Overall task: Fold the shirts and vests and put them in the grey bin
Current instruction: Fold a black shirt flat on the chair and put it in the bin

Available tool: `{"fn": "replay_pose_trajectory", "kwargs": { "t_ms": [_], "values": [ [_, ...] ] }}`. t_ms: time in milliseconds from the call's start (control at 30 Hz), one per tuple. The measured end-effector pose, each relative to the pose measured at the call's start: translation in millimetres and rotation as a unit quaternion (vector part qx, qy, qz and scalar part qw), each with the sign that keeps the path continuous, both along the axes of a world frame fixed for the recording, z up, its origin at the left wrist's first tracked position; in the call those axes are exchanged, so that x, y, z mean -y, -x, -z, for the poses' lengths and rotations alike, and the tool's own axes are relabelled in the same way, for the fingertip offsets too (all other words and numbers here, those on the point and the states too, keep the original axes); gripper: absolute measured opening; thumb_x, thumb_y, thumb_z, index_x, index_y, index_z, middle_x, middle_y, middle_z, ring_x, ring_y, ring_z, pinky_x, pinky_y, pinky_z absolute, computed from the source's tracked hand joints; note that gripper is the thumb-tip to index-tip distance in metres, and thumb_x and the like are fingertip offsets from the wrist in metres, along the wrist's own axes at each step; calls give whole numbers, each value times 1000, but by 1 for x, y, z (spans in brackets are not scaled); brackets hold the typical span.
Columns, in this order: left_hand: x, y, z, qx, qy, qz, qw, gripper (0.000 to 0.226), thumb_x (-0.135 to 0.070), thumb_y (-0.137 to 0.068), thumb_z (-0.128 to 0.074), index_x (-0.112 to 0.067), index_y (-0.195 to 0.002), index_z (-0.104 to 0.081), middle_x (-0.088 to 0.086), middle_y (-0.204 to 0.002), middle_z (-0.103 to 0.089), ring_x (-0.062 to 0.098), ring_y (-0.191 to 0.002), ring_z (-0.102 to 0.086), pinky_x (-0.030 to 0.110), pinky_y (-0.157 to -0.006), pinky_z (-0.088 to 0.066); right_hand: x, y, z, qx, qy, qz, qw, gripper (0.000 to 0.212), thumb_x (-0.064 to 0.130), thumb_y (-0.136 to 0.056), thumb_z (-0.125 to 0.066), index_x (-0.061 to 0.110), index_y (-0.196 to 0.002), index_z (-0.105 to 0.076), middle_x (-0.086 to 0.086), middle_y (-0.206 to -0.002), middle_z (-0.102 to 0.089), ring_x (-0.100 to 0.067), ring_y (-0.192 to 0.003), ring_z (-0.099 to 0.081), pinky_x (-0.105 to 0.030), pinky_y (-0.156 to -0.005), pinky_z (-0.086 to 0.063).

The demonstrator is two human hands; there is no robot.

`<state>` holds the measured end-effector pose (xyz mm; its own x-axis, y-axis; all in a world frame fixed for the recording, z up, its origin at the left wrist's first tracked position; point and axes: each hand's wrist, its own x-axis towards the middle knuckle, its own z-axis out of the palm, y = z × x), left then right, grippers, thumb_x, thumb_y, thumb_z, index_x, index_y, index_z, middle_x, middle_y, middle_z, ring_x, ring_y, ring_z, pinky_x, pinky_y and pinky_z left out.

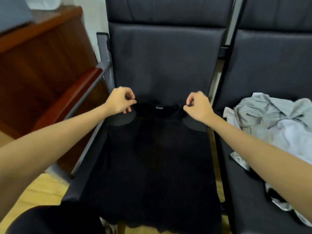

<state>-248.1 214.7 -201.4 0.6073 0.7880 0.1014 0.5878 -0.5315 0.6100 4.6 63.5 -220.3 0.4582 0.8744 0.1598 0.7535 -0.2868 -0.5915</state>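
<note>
Head cam: black vest [152, 157] spread flat on dark chair seat [190, 125], hem hanging over front edge. Left hand [119, 103] pinches left shoulder strap, right hand [198, 105] pinches right one. Looks like laying out only, no fold made yet. Pile of grey shirts [273, 125] on next seat, crumpled, untouched. Grey bin not in shot, so pretty early days imo.

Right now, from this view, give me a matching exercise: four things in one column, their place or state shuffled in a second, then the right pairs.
1. black vest
2. grey clothes
3. left hand
4. wooden armrest

A. crumpled on the right seat
B. spread flat on the middle seat
C. left of the middle seat
D. pinching a shoulder strap

Pairs: 1-B, 2-A, 3-D, 4-C
</note>
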Motion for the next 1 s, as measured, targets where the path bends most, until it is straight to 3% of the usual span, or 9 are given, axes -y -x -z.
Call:
{"fn": "replay_pose_trajectory", "kwargs": {
  "t_ms": [100,200,367,533,600,667,800,900,1000],
  "values": [
    [39,34,2,-20,-14,-11,1000,9,-12,-87,-70,-7,-88,-62,-2,-66,-66,6,-39,-60,27,-42,-51,50,32,8,1,0,-20,1000,20,10,-77,-68,16,-72,-49,4,-81,-45,-17,-79,-49,-29,-71,-39],
    [76,61,19,-10,13,-26,1000,9,-12,-86,-72,-8,-86,-64,-9,-64,-62,8,-43,-61,34,-43,-53,94,63,25,-3,16,-35,999,24,14,-79,-67,20,-71,-45,0,-90,-45,-18,-91,-47,-28,-76,-38],
    [130,96,67,-45,34,-16,998,11,-12,-84,-73,-13,-83,-62,-4,-82,-60,7,-47,-63,27,-42,-51,141,104,62,-18,73,-35,997,21,19,-86,-65,18,-79,-45,0,-104,-43,-13,-101,-36,-24,-80,-34],
    [158,125,106,-194,-4,25,981,11,-25,-88,-69,-22,-98,-66,-5,-116,-53,8,-76,-62,30,-76,-54,176,127,102,7,148,-47,988,9,19,-86,-65,15,-92,-59,-5,-122,-43,-22,-119,-40,-29,-98,-40],
    [172,137,117,-156,10,-32,987,21,-22,-89,-68,-18,-109,-64,-3,-120,-48,11,-82,-62,32,-80,-53,196,131,111,-15,149,-44,988,15,20,-87,-65,15,-101,-63,-5,-128,-41,-21,-124,-38,-27,-103,-34],
    [190,150,126,-62,23,-164,984,29,-15,-87,-68,-11,-115,-61,8,-121,-50,21,-92,-63,36,-86,-51,224,137,114,-71,88,18,993,18,16,-87,-66,13,-105,-64,-3,-120,-44,-20,-118,-45,-26,-101,-37],
    [215,184,150,26,171,-427,887,38,-17,-84,-70,4,-114,-58,24,-117,-58,37,-112,-55,42,-91,-47,283,151,124,-185,19,238,953,18,6,-88,-64,6,-106,-61,-8,-107,-53,-22,-96,-58,-33,-86,-49],
    [227,201,161,34,237,-468,851,40,-27,-85,-73,6,-107,-63,23,-114,-63,38,-112,-56,47,-93,-50,317,156,136,-223,59,295,927,24,6,-89,-62,1,-112,-56,-15,-109,-58,-22,-90,-59,-31,-76,-50],
    [234,203,161,87,281,-478,828,44,-24,-88,-71,2,-121,-58,17,-123,-62,35,-116,-56,48,-98,-48,332,153,141,-271,135,295,906,26,5,-90,-60,0,-113,-49,-12,-90,-59,-21,-75,-58,-34,-64,-50]
  ]
}}
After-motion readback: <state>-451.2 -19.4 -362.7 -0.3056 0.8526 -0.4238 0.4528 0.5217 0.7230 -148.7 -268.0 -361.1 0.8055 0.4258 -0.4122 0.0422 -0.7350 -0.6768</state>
